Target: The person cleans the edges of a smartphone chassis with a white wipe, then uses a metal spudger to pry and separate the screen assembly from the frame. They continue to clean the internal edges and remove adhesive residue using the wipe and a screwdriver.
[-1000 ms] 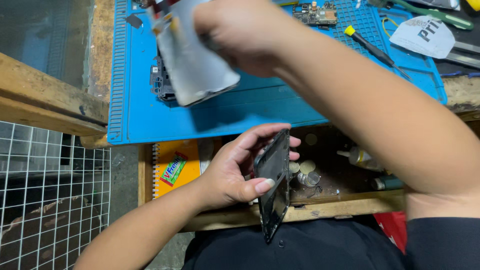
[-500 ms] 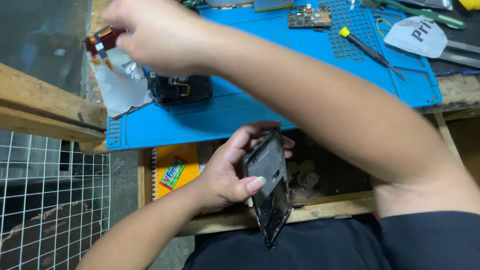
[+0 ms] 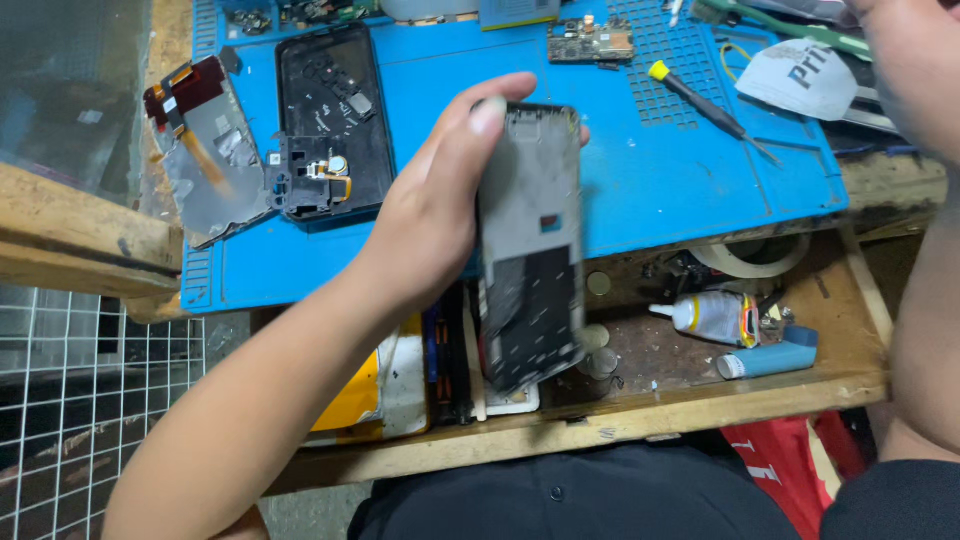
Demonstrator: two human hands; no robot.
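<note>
Presently the left hand (image 3: 425, 225) holds a phone frame (image 3: 530, 250) upright above the front edge of the blue work mat (image 3: 640, 190), over the open wooden drawer (image 3: 700, 400); fingers wrap the left long edge, thumb tip over the top corner, grip closed firmly on it; the right hand (image 3: 915, 70) shows only in part at the upper right, blurred; cannot tell whether it is open or holds anything. Frame looks thin, flat, rigid and light; dark matte inner face with a paler metal upper half and a black lower patch; likely fragile at bare edges and any leftover glass, so best held by the long sides, not the face. On the mat: a black back shell with camera module (image 3: 330, 130), a silvery plate with a red part (image 3: 200, 150) overhanging the mat's left edge, a small circuit board (image 3: 592, 42), a yellow-handled screwdriver (image 3: 705, 105). Drawer holds a glue bottle (image 3: 715, 318), a light blue tube (image 3: 770, 358), a tape roll (image 3: 750, 258).
</note>
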